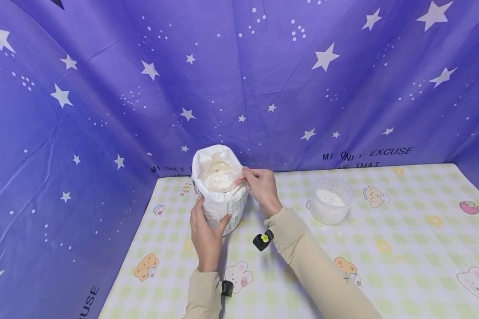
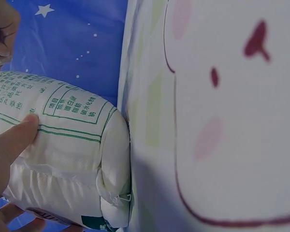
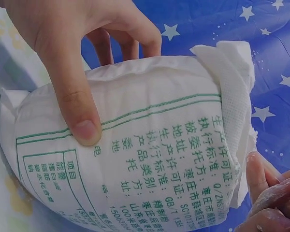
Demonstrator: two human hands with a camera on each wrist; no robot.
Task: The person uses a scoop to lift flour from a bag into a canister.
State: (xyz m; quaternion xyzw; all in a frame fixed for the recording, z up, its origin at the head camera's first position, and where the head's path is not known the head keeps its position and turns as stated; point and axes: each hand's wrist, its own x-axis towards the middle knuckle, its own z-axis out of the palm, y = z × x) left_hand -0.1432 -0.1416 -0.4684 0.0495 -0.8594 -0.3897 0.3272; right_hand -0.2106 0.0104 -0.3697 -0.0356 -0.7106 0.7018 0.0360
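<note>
A white cloth-like flour bag (image 1: 225,210) with green print stands upright, its top open and white flour (image 1: 219,180) showing inside. My left hand (image 1: 208,232) grips the bag's near side low down. Its thumb (image 3: 85,128) lies across the printed face and its other fingers go round the far side. At the bag's right rim, my right hand (image 1: 262,188) pinches the edge, with some fingertips on the inner side. White powder dusts the right fingers (image 3: 275,195) in the right wrist view. What lies between those fingertips is partly hidden.
To the right stands a clear round plastic tub (image 1: 330,215) with white powder in it. A checked cloth with cartoon prints (image 1: 415,248) covers the table. A purple-blue star curtain (image 1: 263,79) hangs close behind the bag and along the left side.
</note>
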